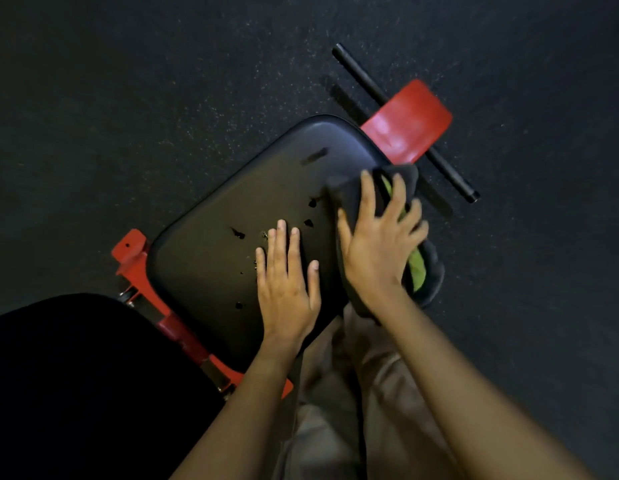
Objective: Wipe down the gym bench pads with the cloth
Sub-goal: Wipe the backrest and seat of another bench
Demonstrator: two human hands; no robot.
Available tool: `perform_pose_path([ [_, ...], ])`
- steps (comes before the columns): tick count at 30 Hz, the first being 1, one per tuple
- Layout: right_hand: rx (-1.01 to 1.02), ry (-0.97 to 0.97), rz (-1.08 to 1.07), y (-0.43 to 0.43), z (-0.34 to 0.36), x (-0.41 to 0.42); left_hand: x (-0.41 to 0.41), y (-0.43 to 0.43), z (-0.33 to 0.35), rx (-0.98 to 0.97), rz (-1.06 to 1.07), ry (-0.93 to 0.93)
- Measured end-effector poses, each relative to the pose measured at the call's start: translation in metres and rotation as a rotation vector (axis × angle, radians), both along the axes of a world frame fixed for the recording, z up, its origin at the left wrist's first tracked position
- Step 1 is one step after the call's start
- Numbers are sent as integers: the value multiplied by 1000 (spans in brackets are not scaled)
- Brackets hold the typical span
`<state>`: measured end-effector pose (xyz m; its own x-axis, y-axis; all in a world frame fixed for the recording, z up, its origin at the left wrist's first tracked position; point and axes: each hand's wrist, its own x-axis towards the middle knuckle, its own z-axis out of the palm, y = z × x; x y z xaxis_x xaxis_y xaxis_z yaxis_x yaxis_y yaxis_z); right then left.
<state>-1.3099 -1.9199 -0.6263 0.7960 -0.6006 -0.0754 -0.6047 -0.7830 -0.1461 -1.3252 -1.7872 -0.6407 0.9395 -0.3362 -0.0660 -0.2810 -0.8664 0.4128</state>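
Clearance on and around the pad (225,209)
The pad's far and left areas are unobstructed. The left hand (285,282) lies flat on its near part. The right hand (377,244), fingers spread, presses the cloth (349,194) over the right edge. A red plate (408,123) and a black bar (439,161) obstruct the far end. Open floor (128,116) lies to the left.

I can read no word, number, brand or sign here. The black pad (232,202) of the bench carries only dark marks toward 12 o'clock and at its middle, and they form no letters. The red plate (408,123) at 1 o'clock and the cloth (349,195) at 3 o'clock bear no print I can make out.
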Motion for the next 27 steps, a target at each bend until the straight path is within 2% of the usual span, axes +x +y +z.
perform_pose_path([
  [4,16,85,253,2,10,49,2,3,1,7,98,-34],
  [7,-90,23,629,2,6,11,5,9,-1,22,117,-27],
  [9,-103,7,769,-11,5,-31,5,12,-2,40,99,-17],
  [12,-95,5,698,-33,7,-42,4,11,-2,47,105,-6],
  [15,-59,50,506,-28,8,10,3,8,-3,58,117,-8],
  [18,47,175,471,-12,16,73,2,7,-3,75,113,-13],
  [21,23,143,553,-13,17,75,2,7,-2,78,116,-9],
  [25,-65,48,760,-30,6,-8,2,8,-2,79,122,-16],
  [27,-54,30,775,-38,8,-34,2,8,-3,76,122,-14],
])
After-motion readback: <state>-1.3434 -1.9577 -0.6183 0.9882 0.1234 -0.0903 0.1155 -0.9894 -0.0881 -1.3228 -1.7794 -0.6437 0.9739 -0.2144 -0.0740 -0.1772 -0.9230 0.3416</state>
